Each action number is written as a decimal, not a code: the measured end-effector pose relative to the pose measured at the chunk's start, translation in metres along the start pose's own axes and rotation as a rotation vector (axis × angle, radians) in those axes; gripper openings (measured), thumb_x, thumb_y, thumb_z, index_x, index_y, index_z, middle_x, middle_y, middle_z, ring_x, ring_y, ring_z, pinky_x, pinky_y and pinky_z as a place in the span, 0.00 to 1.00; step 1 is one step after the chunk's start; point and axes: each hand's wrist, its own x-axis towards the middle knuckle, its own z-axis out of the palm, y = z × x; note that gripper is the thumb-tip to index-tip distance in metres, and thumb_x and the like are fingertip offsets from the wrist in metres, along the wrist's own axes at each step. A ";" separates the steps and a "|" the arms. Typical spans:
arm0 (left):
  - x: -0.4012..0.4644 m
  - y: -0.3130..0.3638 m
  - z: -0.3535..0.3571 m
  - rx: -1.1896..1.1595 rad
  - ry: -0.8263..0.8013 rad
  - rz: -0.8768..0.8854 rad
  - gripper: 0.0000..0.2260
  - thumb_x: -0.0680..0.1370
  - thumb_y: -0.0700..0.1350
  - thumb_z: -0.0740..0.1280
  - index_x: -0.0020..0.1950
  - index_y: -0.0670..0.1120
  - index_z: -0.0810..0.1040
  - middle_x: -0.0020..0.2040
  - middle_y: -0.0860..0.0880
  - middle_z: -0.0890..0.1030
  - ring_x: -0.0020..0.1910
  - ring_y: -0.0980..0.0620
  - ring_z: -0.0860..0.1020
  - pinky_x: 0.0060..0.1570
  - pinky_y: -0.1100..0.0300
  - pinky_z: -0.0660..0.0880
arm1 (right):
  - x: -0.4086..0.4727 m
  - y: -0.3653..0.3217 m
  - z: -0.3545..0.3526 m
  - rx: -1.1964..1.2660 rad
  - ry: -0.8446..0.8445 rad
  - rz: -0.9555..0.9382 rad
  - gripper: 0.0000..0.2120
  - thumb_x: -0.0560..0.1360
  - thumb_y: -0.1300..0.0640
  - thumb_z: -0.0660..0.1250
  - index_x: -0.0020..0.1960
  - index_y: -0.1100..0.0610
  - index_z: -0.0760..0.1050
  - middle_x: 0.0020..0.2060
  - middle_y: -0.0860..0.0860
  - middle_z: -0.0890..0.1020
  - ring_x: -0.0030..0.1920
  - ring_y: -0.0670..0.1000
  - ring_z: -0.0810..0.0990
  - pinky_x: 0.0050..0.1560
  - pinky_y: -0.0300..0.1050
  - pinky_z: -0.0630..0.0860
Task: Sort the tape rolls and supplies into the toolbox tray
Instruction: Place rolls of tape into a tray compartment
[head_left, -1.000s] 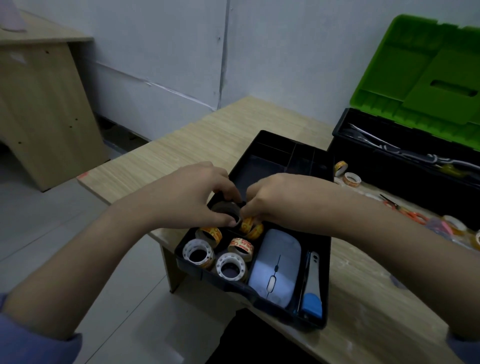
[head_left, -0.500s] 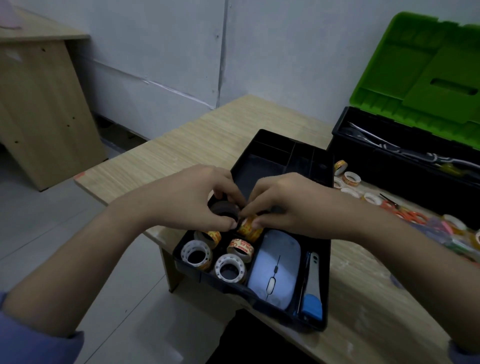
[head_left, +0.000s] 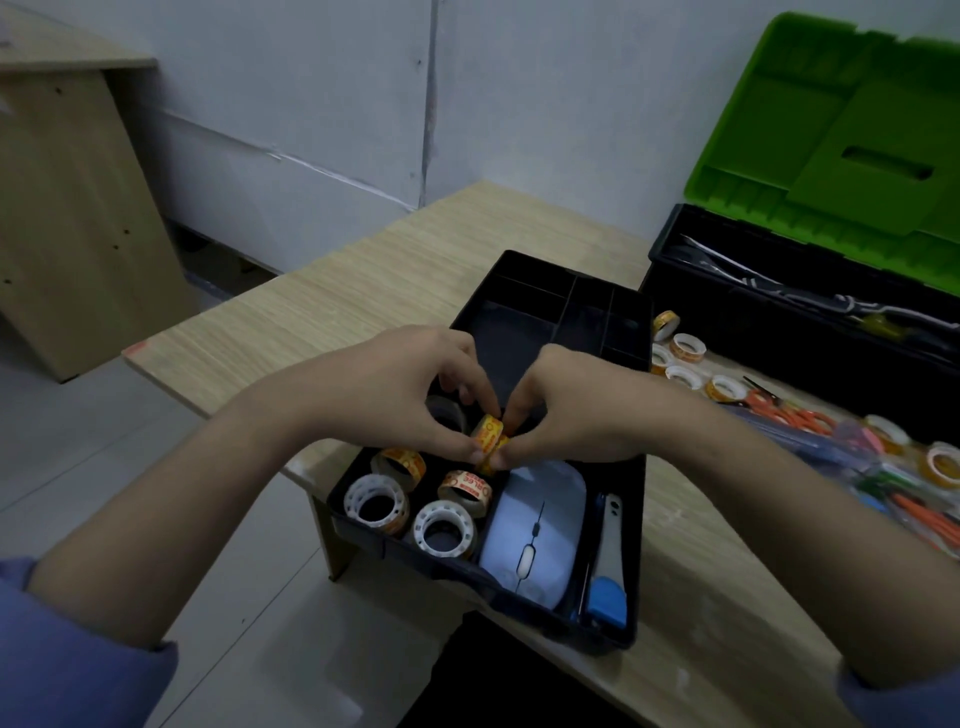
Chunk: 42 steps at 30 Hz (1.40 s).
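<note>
A black toolbox tray (head_left: 640, 525) sits on the wooden table. Over its middle, my left hand (head_left: 395, 387) and my right hand (head_left: 566, 410) both pinch a small yellow tape roll (head_left: 487, 430) standing on edge, with a second yellow roll pressed against it. A wide brownish roll (head_left: 445, 410) lies just left of them, under my left fingers. In the near left compartment lie several small tape rolls (head_left: 376, 504). A pale blue mouse (head_left: 535, 530) and a blue-tipped tool (head_left: 607, 597) fill the near right side.
An open toolbox (head_left: 779, 322) with a green lid (head_left: 841, 145) stands at the back right. Loose tape rolls (head_left: 685, 347), orange scissors (head_left: 789, 413) and other supplies lie on the table (head_left: 337, 306) to the right. The tray overhangs the table's near edge.
Both hands shifted slightly right, from the wide brownish roll to the yellow rolls, which now stand on edge between the fingertips.
</note>
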 end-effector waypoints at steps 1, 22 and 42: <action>0.000 -0.001 0.000 -0.004 0.002 -0.001 0.15 0.66 0.55 0.77 0.50 0.57 0.82 0.46 0.56 0.74 0.47 0.59 0.74 0.49 0.53 0.75 | 0.003 -0.001 -0.001 0.005 -0.019 0.005 0.17 0.67 0.43 0.72 0.42 0.58 0.83 0.28 0.50 0.75 0.28 0.46 0.69 0.30 0.42 0.66; 0.005 -0.015 0.005 -0.023 0.050 -0.017 0.18 0.58 0.71 0.65 0.44 0.68 0.80 0.46 0.58 0.71 0.51 0.63 0.67 0.55 0.51 0.67 | 0.002 -0.009 0.000 -0.121 0.105 0.023 0.23 0.62 0.39 0.74 0.44 0.59 0.80 0.48 0.54 0.75 0.48 0.52 0.73 0.41 0.46 0.69; -0.002 -0.014 -0.002 0.107 0.067 -0.024 0.15 0.58 0.73 0.62 0.39 0.69 0.77 0.45 0.60 0.72 0.50 0.66 0.66 0.53 0.53 0.60 | -0.002 -0.015 0.003 -0.098 0.093 0.003 0.24 0.66 0.38 0.71 0.49 0.57 0.81 0.47 0.54 0.78 0.46 0.50 0.73 0.43 0.47 0.67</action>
